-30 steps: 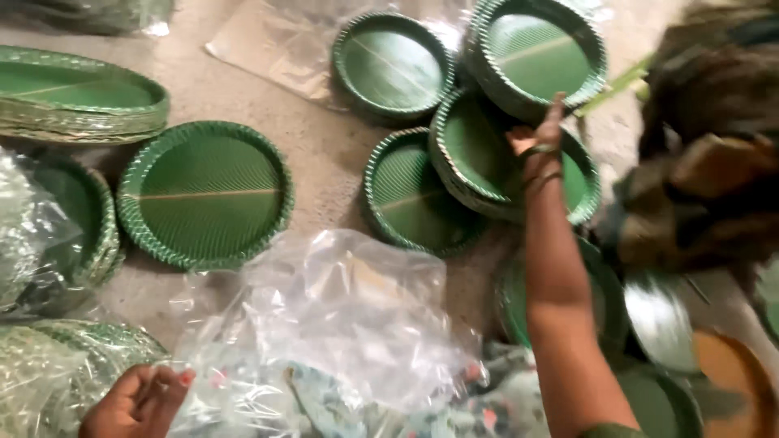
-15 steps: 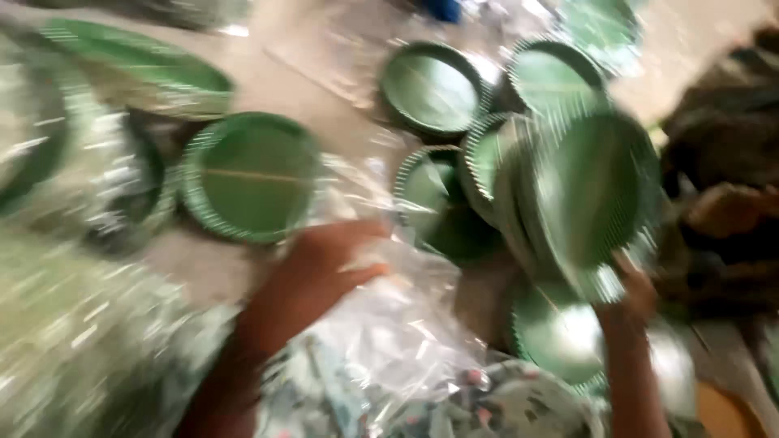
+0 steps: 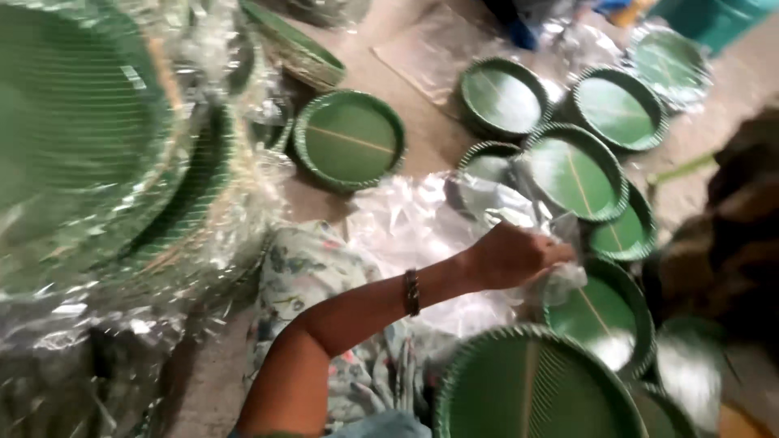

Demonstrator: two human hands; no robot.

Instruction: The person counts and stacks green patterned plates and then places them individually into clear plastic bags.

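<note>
Hidden: I can't see my right hand; the big plate stack [image 3: 535, 389] at the bottom edge is cut off by the frame, so what carries it doesn't show. Blur softens the left side.
Left hand: my left hand [image 3: 511, 255] is curled tight, fingers closed on a bunch of clear plastic [image 3: 556, 280]. A dark bracelet [image 3: 412, 292] sits on the wrist.
Plastic: it spreads as a crinkled sheet under and behind my hand, reaching up toward a small plate [image 3: 487, 162] it partly covers.
Near the hand: one green plate [image 3: 578, 172] lies just above my hand; another plate [image 3: 596, 312] lies just right of it, touching the bunched plastic.
Farther from the hand: a single plate [image 3: 350, 139] up and left; two more plates [image 3: 505, 96] well above.
Left of the hand: wrapped stacks of plates [image 3: 89, 154] in shiny film, blurred, filling that side.
Below the hand: my flowered cloth [image 3: 312, 268] over the lap.
Surface: bare grey floor [image 3: 422, 142].
Right of the hand: a dark blurred shape [image 3: 730, 243], hard to make out.
</note>
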